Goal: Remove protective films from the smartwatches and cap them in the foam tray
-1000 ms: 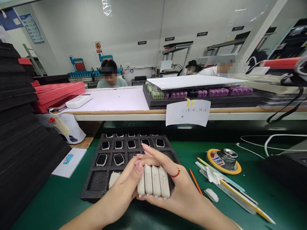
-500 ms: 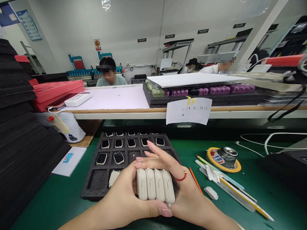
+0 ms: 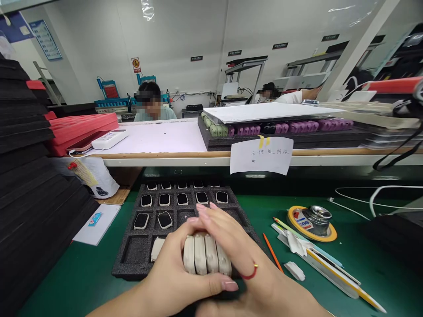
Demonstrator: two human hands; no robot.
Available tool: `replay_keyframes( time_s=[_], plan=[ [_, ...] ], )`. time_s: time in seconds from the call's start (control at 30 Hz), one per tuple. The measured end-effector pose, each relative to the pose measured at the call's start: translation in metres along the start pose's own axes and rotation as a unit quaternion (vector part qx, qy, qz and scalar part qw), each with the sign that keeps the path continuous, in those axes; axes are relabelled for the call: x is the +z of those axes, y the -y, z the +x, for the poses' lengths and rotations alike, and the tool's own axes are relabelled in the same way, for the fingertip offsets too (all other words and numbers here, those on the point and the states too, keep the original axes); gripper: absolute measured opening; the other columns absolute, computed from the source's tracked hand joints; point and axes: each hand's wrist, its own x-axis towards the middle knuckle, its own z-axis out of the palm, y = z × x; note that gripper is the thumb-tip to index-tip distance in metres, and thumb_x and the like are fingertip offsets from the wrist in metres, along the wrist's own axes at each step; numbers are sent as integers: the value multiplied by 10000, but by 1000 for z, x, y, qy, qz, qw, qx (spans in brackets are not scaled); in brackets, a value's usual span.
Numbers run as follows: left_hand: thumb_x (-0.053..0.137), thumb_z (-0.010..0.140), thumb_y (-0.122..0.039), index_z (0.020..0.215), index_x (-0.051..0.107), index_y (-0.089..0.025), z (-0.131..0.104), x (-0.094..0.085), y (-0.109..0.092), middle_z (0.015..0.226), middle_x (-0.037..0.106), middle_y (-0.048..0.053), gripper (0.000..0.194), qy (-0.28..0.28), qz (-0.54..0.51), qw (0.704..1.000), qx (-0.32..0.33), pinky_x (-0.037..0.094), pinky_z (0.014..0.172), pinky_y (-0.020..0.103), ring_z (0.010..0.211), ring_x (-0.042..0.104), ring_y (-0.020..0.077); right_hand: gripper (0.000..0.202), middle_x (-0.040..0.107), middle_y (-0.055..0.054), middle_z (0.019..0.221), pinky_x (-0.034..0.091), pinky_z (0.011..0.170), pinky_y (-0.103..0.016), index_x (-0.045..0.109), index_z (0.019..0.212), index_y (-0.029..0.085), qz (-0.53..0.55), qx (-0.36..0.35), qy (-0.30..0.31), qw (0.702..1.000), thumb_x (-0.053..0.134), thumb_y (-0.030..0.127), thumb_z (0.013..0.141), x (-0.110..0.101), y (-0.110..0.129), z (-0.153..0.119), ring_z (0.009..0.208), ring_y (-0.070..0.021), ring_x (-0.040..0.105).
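Observation:
Several beige smartwatch cases (image 3: 205, 255) stand on edge, side by side in a row, between my two hands. My left hand (image 3: 172, 270) is wrapped round the row from the left, its thumb along the near lower edge. Over the top and right end lies my right hand (image 3: 241, 246), fingers pressed together and a red string at its wrist; its thumb is blurred, lower and off the row. Just beyond is a black foam tray (image 3: 132, 250) with watches (image 3: 164, 219) in its compartments. A beige watch piece (image 3: 157, 247) is partly hidden by my left hand.
On the right lie an orange stick (image 3: 272, 252), a white scrap (image 3: 294, 270), tweezer-like tools (image 3: 330, 268) and a jar with yellow tape (image 3: 312, 222). Black foam stacks (image 3: 29, 185) rise at left. A shelf edge (image 3: 172, 160) crosses ahead; people sit beyond.
The row of watch cases has turned, so a smoother side faces me. My right thumb has come away downward, and the right fingers have shifted over the top.

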Motion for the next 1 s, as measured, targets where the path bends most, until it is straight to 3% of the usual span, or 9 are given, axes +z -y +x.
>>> replay_keyframes(
  time_s=[0.1,0.2,0.3,0.4,0.5,0.6,0.77,0.87,1.0],
  plan=[
    [877,633,-185,1033,661,-239,-3,0,-5,992,752,8,458,7,84,994,73,544,787,267,903,703,200,951,355,-122,1569,388,1138,-505,135,1574,294,119,117,-32,985,572,700,834,-7,-2,-4,1382,-337,440],
    [831,680,-121,1024,652,-254,-1,0,-7,1061,760,18,410,20,130,975,180,549,845,277,961,714,203,902,546,-133,1406,553,933,-496,141,1567,337,287,252,-10,924,401,802,840,-8,-7,-4,1110,-306,665],
    [772,772,-192,1040,666,-257,3,-2,-2,1023,754,43,296,46,178,940,289,518,944,329,999,696,216,1071,664,-111,1224,535,954,-503,203,1556,297,352,314,49,880,714,707,708,-2,-7,-2,1073,-309,679],
    [669,868,-306,1184,652,-276,3,-5,10,1197,645,105,319,56,258,908,326,472,1021,395,1185,588,269,1187,608,-90,1332,458,1062,-499,239,1542,329,295,318,4,901,919,446,576,7,-4,-1,1225,-322,593],
    [725,819,-274,1457,388,-380,-2,-7,20,1529,320,111,729,8,276,918,283,382,1107,503,1428,325,344,1156,664,-63,1266,528,1000,-439,196,1550,358,251,272,-59,927,902,375,634,10,-1,0,1116,-278,666],
    [896,631,-333,1530,98,-436,-6,-6,16,1610,190,117,1207,22,127,983,129,377,1103,550,1446,298,386,1163,735,-15,1121,588,912,-356,113,1559,381,208,192,-92,955,880,323,686,9,-2,1,982,-228,722],
    [822,738,-354,1289,533,-213,-1,-2,-2,1221,659,116,638,111,-103,986,-77,508,955,389,1154,624,283,994,605,-58,1389,496,1077,-382,120,1565,370,143,86,-103,981,775,361,818,11,-8,0,1157,-235,665],
    [854,698,-304,1176,581,-201,0,-2,-3,1149,695,81,560,97,-110,985,-89,519,914,342,1095,648,246,941,389,-62,1571,467,1114,-394,163,1557,379,136,68,-97,984,759,384,828,11,-9,0,1187,-246,651],
    [796,768,-363,1269,527,-197,-3,-5,0,1218,672,110,593,77,-108,987,-94,500,972,374,1150,627,258,1026,416,-4,1559,490,1091,-318,129,1550,415,149,92,-84,981,788,236,784,9,-7,1,1204,-213,642]
  ],
)
